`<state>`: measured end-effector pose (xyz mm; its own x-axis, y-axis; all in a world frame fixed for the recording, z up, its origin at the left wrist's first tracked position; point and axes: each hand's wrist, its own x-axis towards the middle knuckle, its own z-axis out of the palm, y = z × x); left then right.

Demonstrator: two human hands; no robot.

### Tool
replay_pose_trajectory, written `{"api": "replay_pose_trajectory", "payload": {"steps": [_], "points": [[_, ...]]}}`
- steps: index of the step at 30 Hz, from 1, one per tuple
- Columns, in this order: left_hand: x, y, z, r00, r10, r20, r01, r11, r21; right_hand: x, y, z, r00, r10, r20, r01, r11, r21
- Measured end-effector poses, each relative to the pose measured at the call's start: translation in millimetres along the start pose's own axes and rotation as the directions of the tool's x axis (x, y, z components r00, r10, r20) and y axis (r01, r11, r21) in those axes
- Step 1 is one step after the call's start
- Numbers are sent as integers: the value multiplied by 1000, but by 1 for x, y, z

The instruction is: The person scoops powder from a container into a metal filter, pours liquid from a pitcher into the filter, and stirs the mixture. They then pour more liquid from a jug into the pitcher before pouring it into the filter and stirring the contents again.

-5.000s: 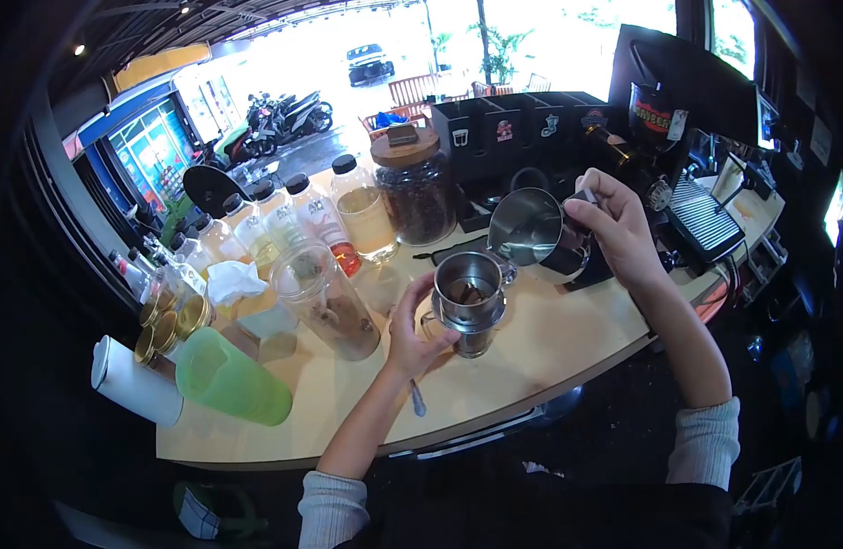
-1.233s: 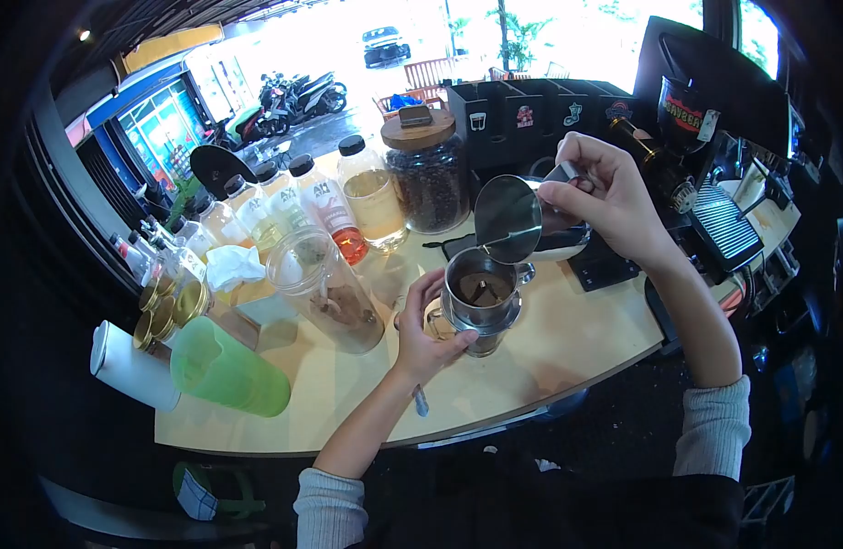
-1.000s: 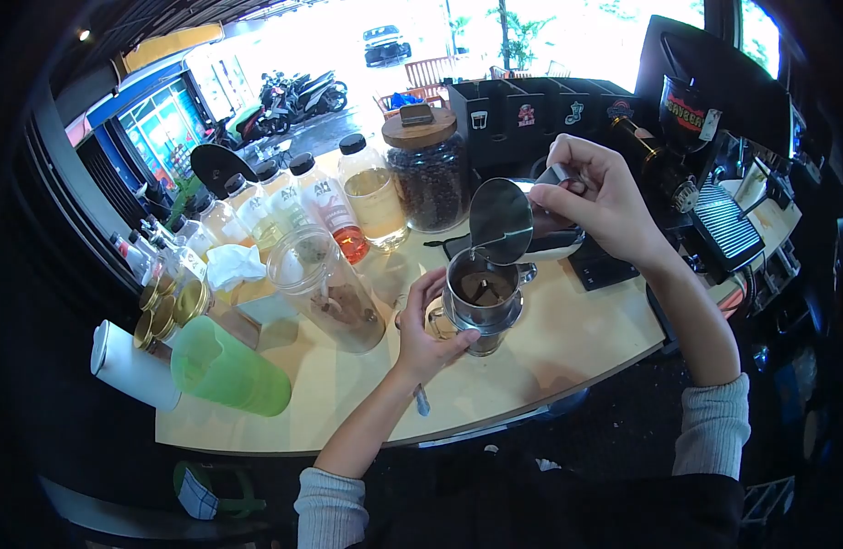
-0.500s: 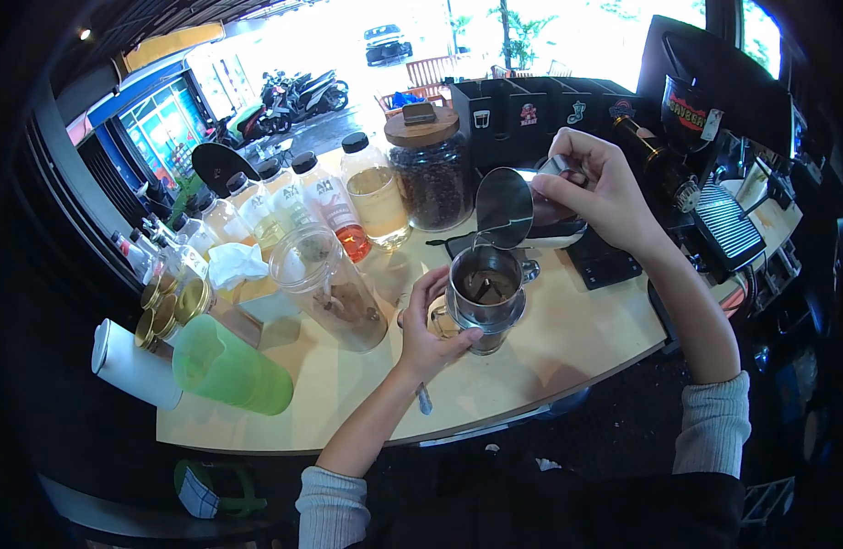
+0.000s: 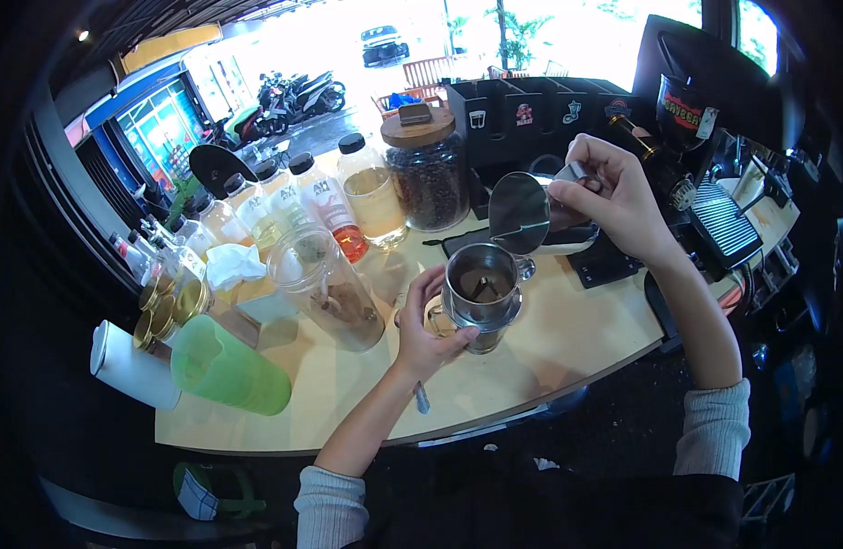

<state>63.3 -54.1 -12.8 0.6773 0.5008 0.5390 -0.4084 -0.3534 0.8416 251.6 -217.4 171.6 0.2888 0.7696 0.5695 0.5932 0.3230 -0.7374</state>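
My right hand (image 5: 614, 197) grips the handle of a metal pitcher (image 5: 520, 216). The pitcher is tilted, its round mouth facing me, just above and right of a metal drip coffee filter (image 5: 483, 280). Dark liquid shows inside the filter, which has a small side handle. It sits on a glass mug (image 5: 484, 343), mostly hidden beneath it. My left hand (image 5: 425, 334) is closed around the mug's left side, thumb at the front near the filter's base. A spoon end (image 5: 422, 399) shows by my left wrist.
Left of the mug stand a clear container (image 5: 325, 293), a green pitcher (image 5: 231, 366) and a white tumbler (image 5: 133, 366). Behind are several bottles (image 5: 374, 192) and a coffee-bean jar (image 5: 428, 174). A black scale (image 5: 600, 265) and a grinder (image 5: 682, 114) are at right.
The pitcher and my right hand have shifted slightly right, away from the filter. A thin stream at the pitcher's lip, visible earlier, no longer shows. My left hand stays on the mug.
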Motion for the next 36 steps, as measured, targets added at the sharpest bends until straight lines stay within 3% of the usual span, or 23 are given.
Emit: {"api": "replay_pose_trajectory", "payload": {"steps": [5, 8, 13, 17, 19, 25, 32, 36], "points": [[-1, -1, 2, 1000, -3, -12, 3, 1000, -14, -2, -7, 5, 1000, 13, 24, -13, 1000, -11], [-1, -2, 1, 1000, 7, -11, -7, 1000, -10, -2, -11, 13, 998, 57, 41, -62, 992, 107], [0, 0, 1, 1000, 18, 3, -18, 1000, 4, 5, -3, 14, 998, -20, 51, 23, 998, -57], [0, -1, 0, 1000, 19, 5, -19, 1000, 12, 7, -6, 17, 999, 10, 42, -9, 1000, -30], [0, 0, 0, 1000, 20, 5, -20, 1000, 16, 7, -9, 19, 996, 86, 27, -88, 992, 87], [0, -1, 0, 1000, 22, 0, -22, 1000, 12, 7, -5, 11, 1000, 23, 6, -23, 1000, -16], [0, 1, 0, 1000, -5, -8, 5, 1000, -1, -3, -3, 0, 997, 61, -36, -62, 998, -21], [1, -5, -3, 996, 84, -1, -84, 996, 13, -16, -5, -8, 993, 89, -74, -81, 991, 105]]}}
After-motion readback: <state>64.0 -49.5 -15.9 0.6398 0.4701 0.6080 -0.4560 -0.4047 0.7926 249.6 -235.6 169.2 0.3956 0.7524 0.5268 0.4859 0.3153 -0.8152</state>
